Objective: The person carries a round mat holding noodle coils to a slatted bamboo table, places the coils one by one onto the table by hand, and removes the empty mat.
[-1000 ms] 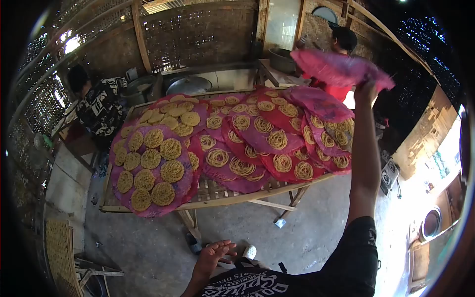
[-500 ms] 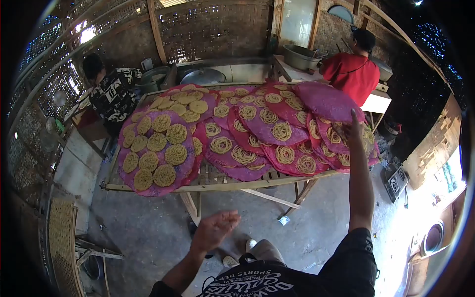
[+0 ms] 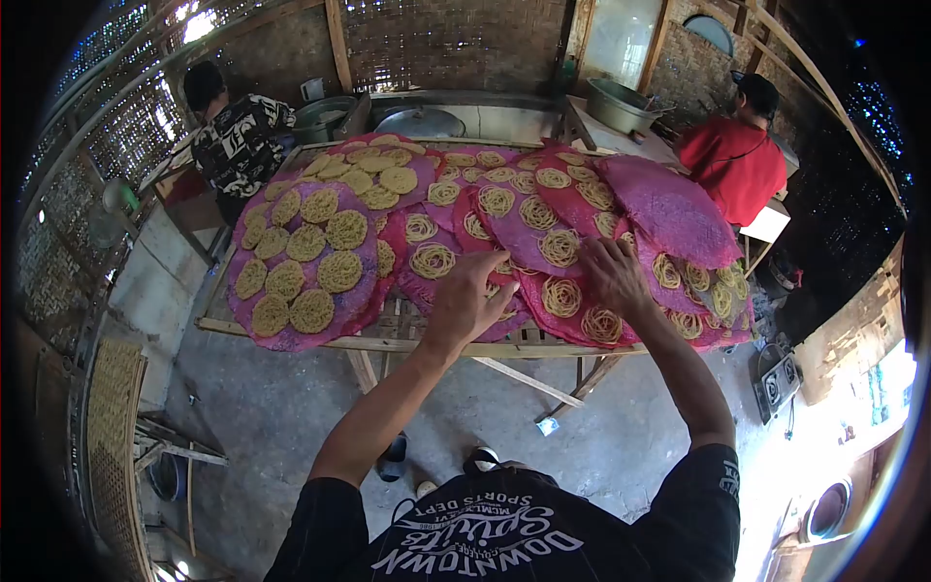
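Both my hands reach over a bamboo rack (image 3: pixel 427 344) spread with overlapping pink mesh sheets. My left hand (image 3: pixel 470 299) is at the left front edge of a pink mesh sheet (image 3: pixel 524 254) bearing coiled noodle rounds, its thumb and fingers apart. At the right side of that sheet is my right hand (image 3: pixel 618 278), fingers spread and bent downward near its edge. Between the hands sits a noodle coil (image 3: pixel 560 247). Another noodle coil (image 3: pixel 561 297) lies on the sheet below. My fingertips partly hide the sheet's edge, so contact is unclear.
Denser noodle cakes (image 3: pixel 306 242) cover the sheets at left. A bare pink sheet (image 3: pixel 669 209) overlaps the right side. One person (image 3: pixel 242 145) works at back left, another in red (image 3: pixel 737 165) at back right. A stove (image 3: pixel 778 376) stands on the floor at right.
My right hand has come left and down from the bare pink sheet. My left hand has risen from in front of the rack to the noodle sheets. The view has shifted slightly.
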A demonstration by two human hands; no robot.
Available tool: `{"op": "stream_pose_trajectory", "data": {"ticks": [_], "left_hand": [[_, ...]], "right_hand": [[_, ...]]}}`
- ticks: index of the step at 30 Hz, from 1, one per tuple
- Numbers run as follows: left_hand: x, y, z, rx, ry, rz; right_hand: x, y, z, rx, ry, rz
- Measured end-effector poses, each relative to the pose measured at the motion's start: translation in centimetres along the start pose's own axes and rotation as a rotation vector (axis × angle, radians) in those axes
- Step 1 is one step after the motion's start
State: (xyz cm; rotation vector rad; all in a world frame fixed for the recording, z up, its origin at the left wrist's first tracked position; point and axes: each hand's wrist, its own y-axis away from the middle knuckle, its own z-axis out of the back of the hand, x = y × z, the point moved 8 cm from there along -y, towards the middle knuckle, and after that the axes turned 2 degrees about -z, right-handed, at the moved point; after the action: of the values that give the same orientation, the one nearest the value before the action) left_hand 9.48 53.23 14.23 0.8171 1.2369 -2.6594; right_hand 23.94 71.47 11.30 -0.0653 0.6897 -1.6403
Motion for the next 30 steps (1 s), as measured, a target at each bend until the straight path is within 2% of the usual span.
{"op": "stream_pose_trajectory", "data": {"ticks": [3,6,9,12,15,18,21,22,26,29,30], "left_hand": [[2.0,0.2,-1.7,0.037,-0.004,0.071],[2.6,-0.5,-2.8,0.051,-0.093,0.101],[6.1,-1.3,-5.1,0.037,0.139,0.419],[9.6,-1.1,-7.9,-0.029,0.615,0.918],[10.1,-2.4,-9.1,-0.158,0.897,1.017],[12.0,-4.1,-10.6,-0.255,0.936,1.121],[14.0,-5.4,-10.7,-0.217,0.726,1.158],[15.1,-5.4,-11.7,-0.235,0.757,1.238],[18.1,-7.4,-13.3,-0.312,0.794,1.101],[17.1,-8.7,-11.9,-0.386,0.82,0.953],[14.2,-9.1,-9.7,-0.383,0.809,0.912]], "right_hand": [[0.0,0.5,-0.2,-0.072,0.125,0.07],[-0.8,0.1,-0.8,-0.02,-0.01,-0.008],[-2.5,-0.9,-0.3,-0.133,-0.132,-0.099],[-3.1,-2.3,2.7,-0.245,-0.211,-0.155],[-3.2,-2.8,3.1,-0.266,-0.23,-0.168],[-3.3,-2.4,2.8,-0.267,-0.237,-0.186],[-3.3,-2.4,2.9,-0.271,-0.243,-0.213],[-3.2,-2.4,2.9,-0.284,-0.216,-0.191],[-3.1,-2.1,2.6,-0.314,-0.207,-0.175],[-3.2,-1.9,4.1,-0.37,-0.245,-0.205],[-3.1,-1.7,4.7,-0.392,-0.234,-0.203]]}}
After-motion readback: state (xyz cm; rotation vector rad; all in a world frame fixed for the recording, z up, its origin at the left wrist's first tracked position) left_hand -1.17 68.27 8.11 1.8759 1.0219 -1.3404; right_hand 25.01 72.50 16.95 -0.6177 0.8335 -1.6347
